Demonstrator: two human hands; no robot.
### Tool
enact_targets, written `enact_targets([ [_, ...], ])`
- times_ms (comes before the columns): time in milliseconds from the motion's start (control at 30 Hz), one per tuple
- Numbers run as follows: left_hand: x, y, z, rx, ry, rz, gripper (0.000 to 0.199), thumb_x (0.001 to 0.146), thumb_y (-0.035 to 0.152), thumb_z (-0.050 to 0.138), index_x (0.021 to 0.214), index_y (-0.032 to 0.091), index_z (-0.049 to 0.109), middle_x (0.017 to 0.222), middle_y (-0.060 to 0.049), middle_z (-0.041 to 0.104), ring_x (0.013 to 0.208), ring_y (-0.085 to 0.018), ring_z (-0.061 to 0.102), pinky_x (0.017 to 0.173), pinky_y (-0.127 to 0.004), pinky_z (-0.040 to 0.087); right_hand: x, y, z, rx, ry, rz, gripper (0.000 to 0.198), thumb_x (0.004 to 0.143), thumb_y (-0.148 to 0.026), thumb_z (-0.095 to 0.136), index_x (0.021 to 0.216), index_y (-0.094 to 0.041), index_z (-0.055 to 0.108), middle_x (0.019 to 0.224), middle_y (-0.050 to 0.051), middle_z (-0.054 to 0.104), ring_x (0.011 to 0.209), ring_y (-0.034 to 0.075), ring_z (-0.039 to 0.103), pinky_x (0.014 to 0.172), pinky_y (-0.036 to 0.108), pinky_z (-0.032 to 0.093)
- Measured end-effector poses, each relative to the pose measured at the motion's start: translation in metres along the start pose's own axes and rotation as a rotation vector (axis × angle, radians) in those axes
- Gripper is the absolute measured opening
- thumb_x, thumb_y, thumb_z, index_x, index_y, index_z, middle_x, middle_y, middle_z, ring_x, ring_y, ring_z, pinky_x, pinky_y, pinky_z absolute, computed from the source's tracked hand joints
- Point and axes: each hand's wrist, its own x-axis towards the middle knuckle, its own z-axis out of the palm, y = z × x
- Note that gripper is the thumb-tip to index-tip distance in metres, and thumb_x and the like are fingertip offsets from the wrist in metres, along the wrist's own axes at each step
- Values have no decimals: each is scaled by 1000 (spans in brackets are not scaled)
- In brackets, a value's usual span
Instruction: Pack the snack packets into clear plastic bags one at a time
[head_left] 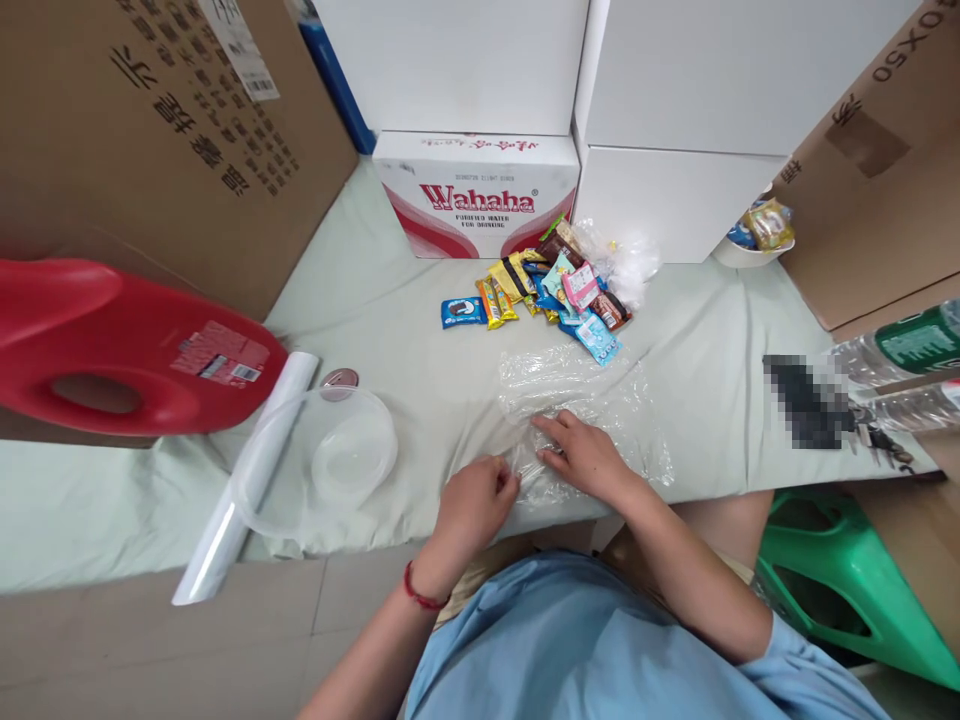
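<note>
A clear, crinkled plastic bag (630,430) lies flattened on the cloth in front of me. My left hand (476,505) is closed at the bag's near left edge, thumb and fingers pinched together on the film. Over the middle of the bag rests my right hand (589,458), its fingers stretched out and touching the plastic. Just beyond the bag is a pile of small wrapped snacks (559,285), in blue, yellow, pink and brown packets. Behind that pile sits a crumpled clear bag (626,265).
To the left are a translucent plastic tub (375,440), a white roll (225,520), a round lid (340,378) and a red jug (150,370). A Wahaha carton (480,195) stands behind. Bottles (915,345), keys (889,445) and a green stool (847,570) are at right.
</note>
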Motion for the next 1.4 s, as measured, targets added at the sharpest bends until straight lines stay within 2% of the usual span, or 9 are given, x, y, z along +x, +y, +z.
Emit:
enact_targets([
  [167, -17, -23, 9, -304, 43, -30, 33, 98, 41, 46, 71, 23, 55, 67, 0, 63, 66, -17, 58, 63, -29, 35, 0, -3, 1, 23, 2, -17, 55, 104, -37, 61, 157, -26, 52, 133, 9, 63, 110, 23, 68, 91, 31, 49],
  [367, -25, -23, 15, -168, 201, -25, 26, 99, 34, 45, 81, 23, 59, 88, -4, 68, 79, -20, 62, 70, -32, 38, 0, -3, 3, 6, 4, -12, 55, 104, -36, 61, 157, -27, 51, 131, 9, 63, 112, 23, 67, 90, 31, 48],
  [567, 2, 1, 0, 45, 310, -80, 40, 104, 56, 48, 95, 21, 66, 103, -8, 68, 95, -25, 68, 69, -32, 41, 1, -2, 6, 0, 27, -3, 53, 104, -37, 61, 156, -28, 53, 131, 8, 64, 105, 22, 69, 85, 30, 48],
  [767, 16, 12, 6, 161, 245, 0, 28, 106, 40, 49, 98, 20, 68, 106, -9, 70, 92, -24, 69, 70, -32, 43, 0, -3, 7, 2, 38, -10, 53, 104, -37, 60, 156, -28, 53, 131, 9, 64, 110, 23, 68, 86, 30, 49],
  [867, 19, 4, 8, 69, 258, -2, 25, 104, 31, 46, 94, 20, 67, 105, -9, 71, 91, -22, 69, 72, -32, 42, 0, -3, 6, 9, 38, -5, 53, 104, -37, 61, 155, -28, 54, 129, 9, 64, 107, 23, 68, 86, 30, 49],
  [1033, 21, -16, 3, -232, 258, -42, 21, 97, 34, 52, 82, 22, 61, 79, -1, 68, 74, -20, 64, 67, -30, 40, 0, -2, 5, 28, 26, -16, 49, 104, -37, 61, 153, -30, 57, 126, 7, 65, 102, 20, 68, 85, 29, 48],
  [1133, 19, -19, 3, -293, 265, -47, 23, 97, 34, 50, 80, 23, 60, 73, 0, 66, 70, -19, 62, 67, -30, 40, 0, -2, 6, 30, 35, -16, 49, 104, -37, 61, 152, -31, 58, 125, 6, 65, 105, 21, 68, 86, 29, 48],
  [1300, 14, -6, 10, -71, 453, -31, 25, 103, 39, 50, 94, 22, 65, 100, -6, 70, 90, -22, 67, 70, -31, 41, -1, -1, 7, 34, 45, -19, 50, 104, -36, 62, 153, -30, 57, 126, 7, 65, 104, 20, 69, 86, 29, 48],
  [1400, 16, 3, 10, 81, 452, 4, 25, 104, 42, 51, 104, 23, 68, 108, -9, 69, 100, -25, 67, 69, -32, 40, -1, -1, 7, 37, 48, -18, 49, 104, -36, 61, 152, -29, 57, 127, 7, 64, 101, 20, 69, 86, 30, 48],
])
